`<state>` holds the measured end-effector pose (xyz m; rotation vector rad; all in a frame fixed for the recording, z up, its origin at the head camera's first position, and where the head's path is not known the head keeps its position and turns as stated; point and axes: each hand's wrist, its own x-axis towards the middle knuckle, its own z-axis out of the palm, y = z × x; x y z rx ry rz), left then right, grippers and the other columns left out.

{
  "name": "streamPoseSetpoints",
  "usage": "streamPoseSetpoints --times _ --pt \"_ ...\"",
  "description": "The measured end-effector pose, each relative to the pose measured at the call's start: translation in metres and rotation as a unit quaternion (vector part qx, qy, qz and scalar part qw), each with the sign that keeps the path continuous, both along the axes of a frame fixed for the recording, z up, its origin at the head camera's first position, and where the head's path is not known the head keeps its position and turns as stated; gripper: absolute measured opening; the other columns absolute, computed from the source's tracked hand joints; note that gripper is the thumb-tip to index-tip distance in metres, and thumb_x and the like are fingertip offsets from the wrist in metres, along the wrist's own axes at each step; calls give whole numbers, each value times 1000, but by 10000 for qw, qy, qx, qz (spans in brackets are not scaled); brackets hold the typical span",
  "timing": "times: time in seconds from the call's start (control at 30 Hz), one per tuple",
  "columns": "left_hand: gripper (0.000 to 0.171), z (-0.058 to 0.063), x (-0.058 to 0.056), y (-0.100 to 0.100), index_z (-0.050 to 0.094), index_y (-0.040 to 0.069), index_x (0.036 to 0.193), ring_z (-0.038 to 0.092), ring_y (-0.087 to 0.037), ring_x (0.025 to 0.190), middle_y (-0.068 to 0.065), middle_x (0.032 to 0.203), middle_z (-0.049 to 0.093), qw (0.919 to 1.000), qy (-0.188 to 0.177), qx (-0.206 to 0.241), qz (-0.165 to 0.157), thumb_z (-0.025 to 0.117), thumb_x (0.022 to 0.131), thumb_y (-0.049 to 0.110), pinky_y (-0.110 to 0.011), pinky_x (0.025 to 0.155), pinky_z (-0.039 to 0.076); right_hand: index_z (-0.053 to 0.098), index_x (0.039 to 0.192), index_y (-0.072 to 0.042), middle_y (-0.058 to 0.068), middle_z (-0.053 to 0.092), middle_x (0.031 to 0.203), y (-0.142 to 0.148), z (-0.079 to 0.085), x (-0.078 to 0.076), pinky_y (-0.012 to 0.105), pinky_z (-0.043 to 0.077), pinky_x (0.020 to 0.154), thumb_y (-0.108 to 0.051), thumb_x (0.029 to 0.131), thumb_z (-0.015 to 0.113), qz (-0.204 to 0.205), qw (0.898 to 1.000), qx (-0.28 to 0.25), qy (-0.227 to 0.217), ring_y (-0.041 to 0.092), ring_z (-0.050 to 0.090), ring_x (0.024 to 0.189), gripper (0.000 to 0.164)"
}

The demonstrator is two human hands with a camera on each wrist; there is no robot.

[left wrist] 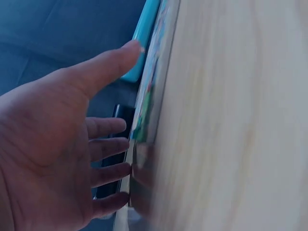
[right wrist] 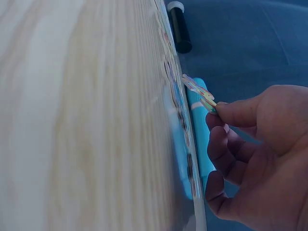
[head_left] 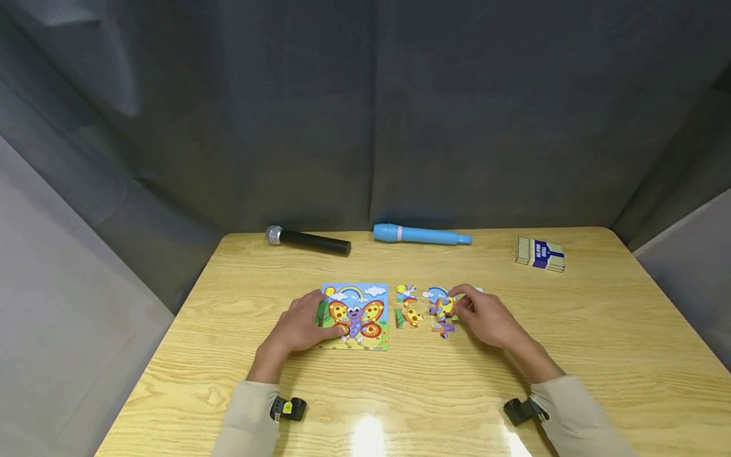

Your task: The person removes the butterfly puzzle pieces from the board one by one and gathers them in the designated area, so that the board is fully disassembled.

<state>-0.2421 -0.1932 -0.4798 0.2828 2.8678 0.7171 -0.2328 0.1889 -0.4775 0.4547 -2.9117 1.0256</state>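
Observation:
A butterfly picture puzzle board lies flat on the wooden table. My left hand rests at its left edge, thumb over the lower left part of the picture; the left wrist view shows the fingers spread and fairly straight. My right hand pinches puzzle pieces between thumb and forefinger, tilted above the table. Below and around those fingertips lie more loose pieces, partly covered in the head view. Between the hands are sun-and-sky pieces and red-and-yellow wing pieces.
Along the table's back edge lie a black microphone with a silver head and a blue microphone-shaped object. A flat pack of thin sticks with a blue label is at the back right. Dark curtain hangs behind the table.

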Motion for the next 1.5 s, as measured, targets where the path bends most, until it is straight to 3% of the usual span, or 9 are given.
streamPoseSetpoints --times 0.17,0.43,0.7,0.93,1.2,1.5 --pt "100 4 0 -11 34 12 151 26 -34 146 -7 158 33 9998 -193 -67 -37 78 73 56 -62 113 25 57 119 -4 1 62 83 11 1 4 28 42 65 -10 97 56 -162 9996 -43 -242 11 49 69 23" --pt "93 5 0 -18 45 16 145 24 -34 147 -7 158 32 9986 -344 -208 -331 82 68 52 -65 111 24 57 119 -7 2 54 78 30 1 12 26 33 56 -14 98 56 -429 9971 46 -634 13 42 63 23" --pt "94 5 1 -21 43 15 146 23 -34 147 -6 159 30 9975 -405 -415 -392 84 68 47 -66 111 24 58 121 -2 0 54 74 40 3 17 25 31 54 -15 97 55 -381 9944 203 -962 11 39 56 27" --pt "93 6 1 -19 43 14 146 23 -35 147 -8 159 29 9977 -378 -386 -415 84 69 44 -65 111 24 60 119 -2 1 55 77 40 3 19 27 33 57 -15 95 56 -555 9933 434 -920 14 44 62 27" --pt "96 7 2 -17 41 14 147 25 -34 146 -9 158 31 9980 -406 -294 -373 85 68 43 -65 111 24 61 116 -4 -2 57 75 36 0 19 27 35 58 -15 93 62 -641 9952 594 -440 12 45 61 26" --pt "96 6 2 -17 39 14 148 23 -34 147 -8 160 28 9974 -456 -343 -440 83 69 45 -64 113 23 62 119 -6 3 60 89 5 1 14 31 41 68 -19 89 67 -258 9984 426 -263 14 51 76 33"
